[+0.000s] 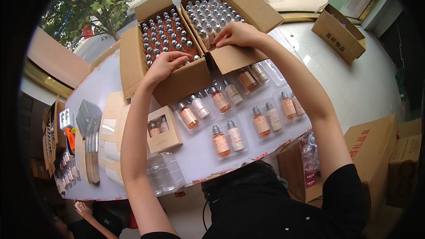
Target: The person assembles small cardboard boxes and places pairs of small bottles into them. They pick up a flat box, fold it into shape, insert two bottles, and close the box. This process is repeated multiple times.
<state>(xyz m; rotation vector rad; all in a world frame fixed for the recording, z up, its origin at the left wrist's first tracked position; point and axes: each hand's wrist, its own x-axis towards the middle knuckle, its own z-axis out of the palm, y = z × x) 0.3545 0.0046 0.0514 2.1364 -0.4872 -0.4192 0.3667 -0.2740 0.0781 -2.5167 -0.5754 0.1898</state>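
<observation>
My left hand (167,63) bends over the near wall of a cardboard carton (181,83) packed with grey-capped bottles of orange liquid (167,36). Its fingertips are down beside the front bottle caps; whether they grip one is hidden. In the second carton (237,59), to the right, stand pale bottles with grey caps (212,13). My right hand (237,35) reaches over that carton's front flap, fingers curled low by the nearest bottles, and its grip cannot be made out. Before the cartons, clear plastic trays (245,146) each hold an orange bottle (220,142) and a white bottle (236,135).
A window box (164,129) with two bottles stands left of the trays, near stacked clear trays (165,174) and flat card boxes (111,139). Another person's hand (84,210) shows at lower left. Cartons (372,159) stand on the right; another (338,35) sits on the floor.
</observation>
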